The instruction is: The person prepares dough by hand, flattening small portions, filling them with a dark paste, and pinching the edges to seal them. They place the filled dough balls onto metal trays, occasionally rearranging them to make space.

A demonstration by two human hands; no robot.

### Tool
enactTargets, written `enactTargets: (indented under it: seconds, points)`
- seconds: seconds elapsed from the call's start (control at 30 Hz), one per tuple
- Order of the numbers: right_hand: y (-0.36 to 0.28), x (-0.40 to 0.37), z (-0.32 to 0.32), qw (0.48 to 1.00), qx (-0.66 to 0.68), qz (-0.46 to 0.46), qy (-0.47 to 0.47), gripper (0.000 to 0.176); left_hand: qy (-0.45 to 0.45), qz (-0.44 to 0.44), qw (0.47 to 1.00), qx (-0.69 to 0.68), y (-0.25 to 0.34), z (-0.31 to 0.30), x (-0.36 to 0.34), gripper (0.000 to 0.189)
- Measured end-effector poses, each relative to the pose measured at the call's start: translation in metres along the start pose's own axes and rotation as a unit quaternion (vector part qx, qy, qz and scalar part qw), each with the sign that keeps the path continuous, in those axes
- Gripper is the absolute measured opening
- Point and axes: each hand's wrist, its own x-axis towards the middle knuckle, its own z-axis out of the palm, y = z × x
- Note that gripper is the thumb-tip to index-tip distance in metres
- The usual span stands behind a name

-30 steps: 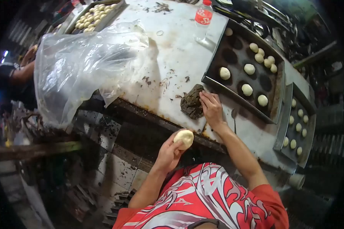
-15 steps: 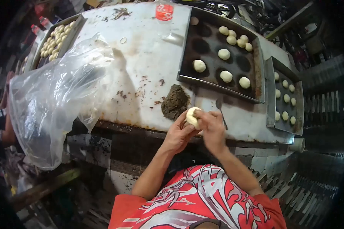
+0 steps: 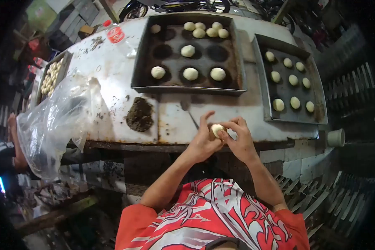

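Note:
A small pale dough ball [image 3: 217,130] is held between both hands over the table's front edge. My left hand [image 3: 205,143] cups it from the left with the index finger raised. My right hand [image 3: 240,139] pinches it from the right with thumb and fingers. Left of my hands a mound of dark brown filling [image 3: 139,115] lies on the table. A spoon [image 3: 189,112] rests just beyond my left hand, its handle pointing toward me. Behind it a large dark metal tray [image 3: 187,90] bears several dough balls.
A second metal tray [image 3: 296,120] with dough balls stands at the right, and another tray [image 3: 66,62] at the far left. A clear plastic sheet [image 3: 58,121] drapes over the left edge. A bottle [image 3: 116,35] lies behind. Another person's arm [image 3: 16,143] shows at far left.
The view has swung to the right. My right fingers have moved from pressing into the dough's opening to gathering its edge, and the brown filling inside no longer shows.

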Motion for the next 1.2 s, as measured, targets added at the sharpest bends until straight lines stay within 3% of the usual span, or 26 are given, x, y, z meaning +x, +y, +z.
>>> enactTargets:
  seconds: [0.03,0.1,0.13,0.17,0.23,0.27,0.3,0.33,0.37,0.4,0.43,0.47,0.5,0.57,0.6,0.63,0.67,0.7,0.73,0.8,0.83,0.97,1.03,1.1,1.17,1.2]
  points:
    - [0.01,-0.008,-0.003,1.0,0.005,0.005,0.006,0.023,-0.005,-0.005,1.0,0.006,0.0,0.01,0.008,0.066]
    - [0.027,-0.026,0.004,0.992,-0.031,-0.037,0.117,0.023,0.153,-0.044,0.973,-0.167,-0.004,0.027,0.027,0.058]
    - [0.039,-0.033,0.016,0.989,-0.03,-0.052,0.138,0.02,0.184,-0.01,0.958,-0.219,-0.017,0.032,0.035,0.049]
    - [0.046,-0.041,0.021,0.989,-0.026,-0.051,0.14,0.02,0.185,-0.011,0.959,-0.215,-0.027,0.036,0.043,0.049]
    - [0.056,-0.053,0.029,0.998,0.006,-0.023,0.058,0.016,0.291,0.047,0.93,-0.221,-0.043,0.038,0.059,0.037]
    - [0.065,-0.061,0.031,0.997,-0.011,-0.069,0.035,0.012,0.286,0.088,0.947,-0.121,-0.049,0.035,0.064,0.035]
    - [0.078,-0.06,0.032,0.997,-0.009,-0.069,0.039,0.012,0.284,0.089,0.947,-0.117,-0.06,0.025,0.074,0.035]
    - [0.091,-0.059,0.032,0.998,-0.018,-0.002,0.067,0.015,0.213,0.179,0.941,0.193,-0.074,0.012,0.085,0.038]
    - [0.098,-0.055,0.032,0.993,-0.029,0.066,0.093,0.017,0.12,0.252,0.832,0.48,-0.085,0.001,0.094,0.041]
    - [0.099,-0.038,0.03,0.993,-0.031,0.065,0.093,0.017,0.022,0.159,0.792,0.589,-0.084,-0.006,0.093,0.057]
    - [0.1,-0.01,0.026,0.982,-0.04,0.079,0.165,0.02,0.023,0.162,0.793,0.587,-0.083,-0.014,0.092,0.057]
    - [0.1,0.014,0.028,0.965,-0.047,0.094,0.24,0.024,-0.044,0.155,0.836,0.525,-0.063,-0.019,0.088,0.061]
    - [0.1,0.026,0.043,0.964,-0.049,0.097,0.242,0.024,-0.112,0.142,0.872,0.455,-0.039,-0.023,0.082,0.065]
    - [0.114,0.052,0.098,0.957,0.159,0.185,0.157,0.026,-0.125,0.166,0.889,0.408,0.03,-0.05,0.084,0.063]
    - [0.133,0.035,0.137,0.977,-0.082,0.054,0.19,0.026,-0.137,0.176,0.929,0.294,0.053,-0.073,0.095,0.059]
    - [0.111,0.03,0.147,0.976,-0.14,-0.011,0.169,0.023,-0.146,0.182,0.956,0.176,0.07,-0.097,0.11,0.056]
    - [0.079,0.02,0.129,0.976,-0.196,0.005,0.091,0.021,-0.101,0.209,0.958,0.171,0.08,-0.123,0.135,0.052]
    - [0.072,0.004,0.121,0.971,-0.21,-0.027,0.107,0.016,-0.061,0.231,0.957,0.164,0.089,-0.148,0.162,0.048]
    - [0.073,-0.014,0.101,0.981,-0.179,-0.01,0.069,0.018,-0.012,0.203,0.949,0.242,0.102,-0.169,0.188,0.042]
    - [0.094,-0.026,0.059,0.967,-0.25,0.014,0.053,0.018,0.049,0.164,0.913,0.369,0.113,-0.203,0.245,0.034]
    - [0.1,-0.015,0.044,0.929,-0.349,0.072,0.102,0.017,0.061,0.155,0.892,0.421,0.11,-0.216,0.274,0.032]
    - [0.141,0.065,0.053,0.888,-0.348,0.11,0.281,0.014,0.043,0.171,0.845,0.505,0.093,-0.207,0.355,0.033]
    - [0.109,0.065,0.075,0.919,-0.28,0.215,0.177,0.014,0.038,0.171,0.78,0.601,0.084,-0.187,0.38,0.032]
    - [0.099,0.027,0.102,0.948,0.0,0.214,0.238,0.019,0.078,0.099,0.778,0.616,0.069,-0.164,0.391,0.034]
    - [0.048,0.014,0.088,0.947,-0.274,0.107,0.132,0.02,0.055,0.069,0.772,0.629,0.053,-0.161,0.415,0.036]
    - [0.044,0.002,0.085,0.945,-0.278,0.109,0.134,0.02,0.089,0.072,0.789,0.603,0.052,-0.162,0.42,0.034]
